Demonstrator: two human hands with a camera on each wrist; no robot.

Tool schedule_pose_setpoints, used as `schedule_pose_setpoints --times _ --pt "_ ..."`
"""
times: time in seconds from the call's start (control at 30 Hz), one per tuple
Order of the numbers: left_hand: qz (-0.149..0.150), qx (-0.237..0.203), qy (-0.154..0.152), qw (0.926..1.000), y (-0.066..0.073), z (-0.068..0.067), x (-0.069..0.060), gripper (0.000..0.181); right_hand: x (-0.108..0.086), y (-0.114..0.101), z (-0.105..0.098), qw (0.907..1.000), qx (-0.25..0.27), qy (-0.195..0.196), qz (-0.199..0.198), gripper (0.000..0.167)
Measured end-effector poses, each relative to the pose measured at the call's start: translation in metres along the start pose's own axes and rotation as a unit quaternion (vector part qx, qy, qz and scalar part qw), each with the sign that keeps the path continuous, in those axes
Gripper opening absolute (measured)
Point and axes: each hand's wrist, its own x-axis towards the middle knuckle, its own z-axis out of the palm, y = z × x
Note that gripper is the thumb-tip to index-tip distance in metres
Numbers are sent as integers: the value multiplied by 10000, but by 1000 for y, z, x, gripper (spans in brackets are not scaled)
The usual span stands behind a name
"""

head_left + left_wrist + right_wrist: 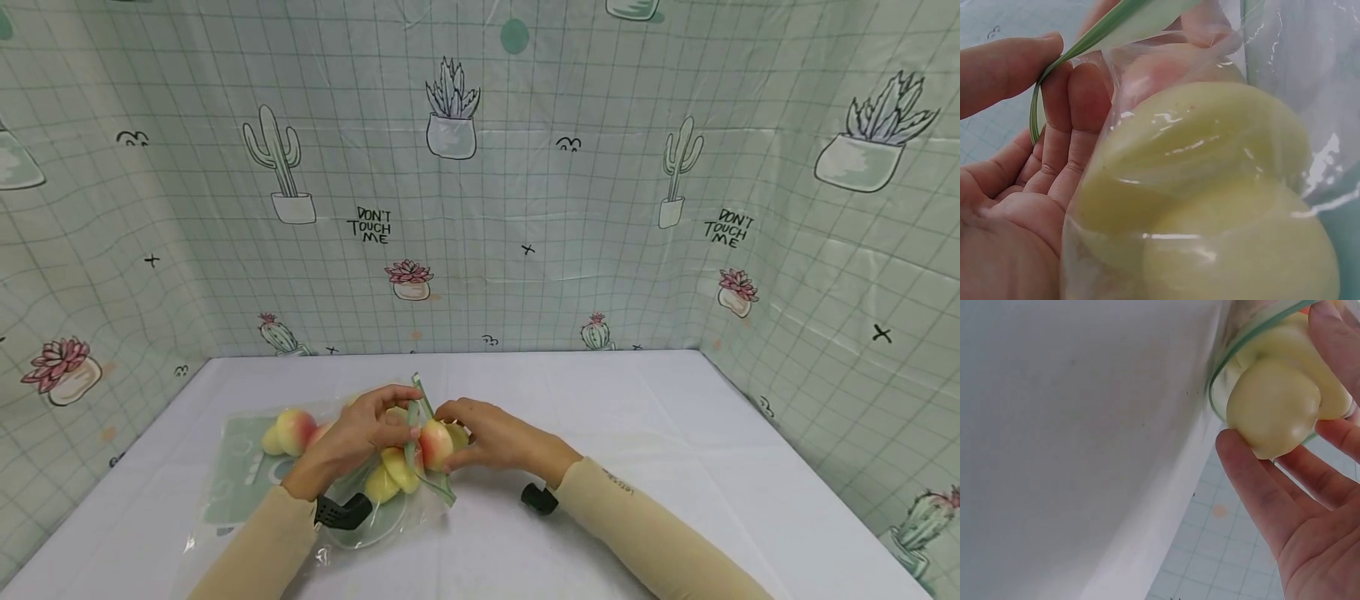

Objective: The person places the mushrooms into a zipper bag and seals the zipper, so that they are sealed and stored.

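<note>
A clear zip bag [1210, 206] with a green-edged mouth lies on its side, holding several yellow fruits [401, 469]. My left hand [372, 421] pinches the green edge [1079, 47] between thumb and fingers, holding the mouth apart. At that mouth, my right hand [495, 435] grips a round pale-yellow fruit [1272, 406] with thumb and fingertips. A red-blushed peach [435, 446] sits at the opening beside it. Another yellow fruit shows behind the pale one in the right wrist view. The bag's far side is partly hidden by my left hand.
Left of the bag, more fruit, including a red-and-yellow peach [296, 429], lies by a green printed sheet [240, 462] under clear plastic. A white cloth [615, 400] covers the table. Printed curtains [487, 208] stand behind and at both sides.
</note>
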Motion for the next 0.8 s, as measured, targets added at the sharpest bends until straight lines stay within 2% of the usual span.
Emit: schedule_pose_setpoints --times 0.23,0.5,0.67,0.8 --pt "-5 158 126 9998 0 0 0 60 3 -4 2 9999 -60 -12 -157 59" --pt "67 -13 31 10000 -1 0 0 60 0 2 0 9961 874 -75 -71 59" --pt "-36 -42 41 10000 -2 0 0 61 -4 7 0 9930 1174 -113 -68 45" --pt "-84 -20 78 9999 -2 0 0 60 -6 9 0 9928 1192 -121 -85 29"
